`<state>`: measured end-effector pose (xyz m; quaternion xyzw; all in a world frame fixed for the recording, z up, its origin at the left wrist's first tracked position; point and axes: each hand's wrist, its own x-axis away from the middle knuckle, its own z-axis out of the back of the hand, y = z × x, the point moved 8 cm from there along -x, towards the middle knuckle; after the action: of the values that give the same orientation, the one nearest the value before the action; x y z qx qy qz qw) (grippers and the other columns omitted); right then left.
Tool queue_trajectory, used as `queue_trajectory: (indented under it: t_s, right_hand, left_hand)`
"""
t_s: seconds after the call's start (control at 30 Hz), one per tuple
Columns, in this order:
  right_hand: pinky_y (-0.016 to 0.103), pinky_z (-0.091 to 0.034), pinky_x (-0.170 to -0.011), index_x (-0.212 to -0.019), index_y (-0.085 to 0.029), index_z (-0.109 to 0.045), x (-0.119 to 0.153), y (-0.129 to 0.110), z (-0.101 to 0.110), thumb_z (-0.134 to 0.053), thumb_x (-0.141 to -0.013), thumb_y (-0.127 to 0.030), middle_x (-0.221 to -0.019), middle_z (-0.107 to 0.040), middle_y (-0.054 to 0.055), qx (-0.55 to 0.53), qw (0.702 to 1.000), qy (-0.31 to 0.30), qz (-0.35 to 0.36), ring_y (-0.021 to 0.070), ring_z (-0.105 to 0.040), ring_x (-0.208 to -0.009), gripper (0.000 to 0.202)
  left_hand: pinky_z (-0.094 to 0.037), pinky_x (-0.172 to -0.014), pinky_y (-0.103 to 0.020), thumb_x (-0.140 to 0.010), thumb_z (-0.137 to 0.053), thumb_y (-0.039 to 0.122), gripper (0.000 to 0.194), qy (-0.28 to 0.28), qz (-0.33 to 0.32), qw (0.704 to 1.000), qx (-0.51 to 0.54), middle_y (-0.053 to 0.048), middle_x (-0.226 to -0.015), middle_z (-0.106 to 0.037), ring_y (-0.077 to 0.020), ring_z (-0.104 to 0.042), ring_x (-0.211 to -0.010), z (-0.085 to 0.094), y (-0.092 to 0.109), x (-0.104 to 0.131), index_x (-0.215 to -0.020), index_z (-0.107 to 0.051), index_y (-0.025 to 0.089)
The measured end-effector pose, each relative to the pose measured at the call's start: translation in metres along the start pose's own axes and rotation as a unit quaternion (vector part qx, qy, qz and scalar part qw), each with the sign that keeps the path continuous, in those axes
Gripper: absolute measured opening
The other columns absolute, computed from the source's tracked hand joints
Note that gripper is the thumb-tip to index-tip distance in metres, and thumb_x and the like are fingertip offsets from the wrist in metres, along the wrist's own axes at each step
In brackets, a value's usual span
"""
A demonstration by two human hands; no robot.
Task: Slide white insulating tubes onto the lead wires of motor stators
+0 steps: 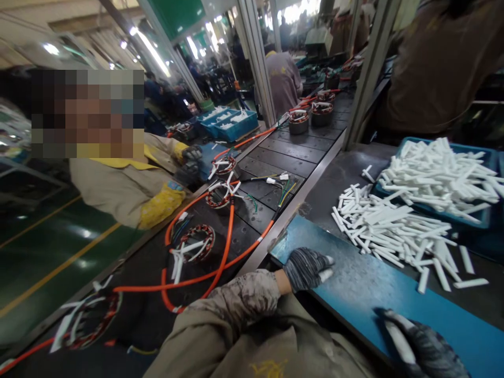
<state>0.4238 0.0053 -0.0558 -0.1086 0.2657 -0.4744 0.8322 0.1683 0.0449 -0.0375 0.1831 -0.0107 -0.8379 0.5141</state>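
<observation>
My left hand [309,269], in a grey striped glove with pale fingertips, rests on the near left part of a blue board [366,289]. Its fingers are loosely bent, thumb a little apart, and I see nothing in them. Over the board's right part is my right hand [423,341], gloved alike, with thumb and fingers stretched out and slightly apart. No held object is visible there, though its lower side is cut off by the frame. Just beyond the board lies a heap of short white tubes [394,223].
A blue bin [486,212] heaped with white tubes stands behind the pile. To my left, a dark conveyor [255,212] carries several wound stator coils [199,242] with orange cables [230,236]. Across it a co-worker [118,184] wears yellow sleeve covers. A metal post [370,73] rises ahead.
</observation>
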Motion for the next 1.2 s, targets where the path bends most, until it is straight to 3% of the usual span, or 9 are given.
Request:
queue_trajectory:
  t_s: [0.2, 0.47, 0.77, 0.97, 1.13, 1.2]
  right_hand:
    - [0.041, -0.061, -0.079, -0.116, -0.027, -0.074, 0.0, 0.0, 0.002, -0.054, -0.096, -0.039, -0.102, -0.079, 0.004, -0.001, 1.0, 0.001, 0.017, 0.028, -0.076, -0.082, 0.031]
    - [0.045, -0.06, -0.084, -0.118, -0.025, -0.072, 0.0, -0.004, 0.004, -0.053, -0.096, -0.036, -0.105, -0.078, 0.006, 0.009, 1.0, 0.004, 0.003, 0.0299, -0.075, -0.084, 0.031]
    - [0.036, -0.061, -0.072, -0.114, -0.023, -0.077, -0.002, -0.005, 0.005, -0.055, -0.095, -0.034, -0.099, -0.079, 0.004, 0.074, 0.993, 0.02, 0.089, 0.0251, -0.075, -0.075, 0.031]
    - [0.036, -0.06, -0.078, -0.114, -0.023, -0.076, -0.008, -0.015, 0.007, -0.053, -0.096, -0.031, -0.097, -0.079, 0.005, 0.053, 0.995, 0.02, 0.076, 0.0243, -0.075, -0.075, 0.03]
    - [0.04, -0.058, -0.083, -0.118, -0.025, -0.072, -0.007, -0.011, 0.008, -0.049, -0.1, -0.034, -0.1, -0.077, 0.006, 0.03, 0.999, 0.022, 0.003, 0.0268, -0.074, -0.082, 0.03]
    - [0.038, -0.059, -0.08, -0.118, -0.027, -0.072, -0.007, -0.011, 0.007, -0.051, -0.099, -0.034, -0.098, -0.077, 0.005, 0.022, 0.999, 0.023, 0.019, 0.0255, -0.074, -0.079, 0.029]
  left_hand:
    - [-0.053, -0.065, -0.027, -0.099, -0.054, 0.044, 0.034, 0.011, -0.004, 1.0, 0.009, -0.002, -0.078, -0.076, -0.016, -0.073, -0.072, 0.001, 0.002, -0.001, -0.113, -0.075, 0.02]
    - [-0.053, -0.065, -0.028, -0.101, -0.052, 0.044, 0.035, -0.005, -0.006, 1.0, 0.01, -0.002, -0.078, -0.076, -0.0168, -0.073, -0.071, 0.002, 0.003, -0.001, -0.113, -0.075, 0.021]
    - [-0.052, -0.064, -0.029, -0.101, -0.053, 0.043, 0.032, 0.01, -0.019, 1.0, 0.004, -0.001, -0.079, -0.075, -0.0165, -0.072, -0.071, 0.002, 0.003, 0.0, -0.112, -0.073, 0.021]
    - [-0.051, -0.064, -0.028, -0.101, -0.053, 0.043, 0.031, 0.015, -0.023, 1.0, 0.004, -0.001, -0.079, -0.075, -0.016, -0.073, -0.071, 0.002, 0.002, 0.0, -0.112, -0.073, 0.021]
    - [-0.052, -0.065, -0.027, -0.101, -0.054, 0.043, 0.031, 0.02, -0.018, 1.0, 0.01, -0.002, -0.079, -0.076, -0.0152, -0.072, -0.071, 0.002, 0.0, 0.0, -0.112, -0.074, 0.021]
    - [-0.052, -0.064, -0.027, -0.1, -0.055, 0.042, 0.032, 0.016, -0.018, 1.0, 0.009, -0.003, -0.078, -0.075, -0.0153, -0.071, -0.07, 0.002, 0.001, 0.0, -0.113, -0.074, 0.02]
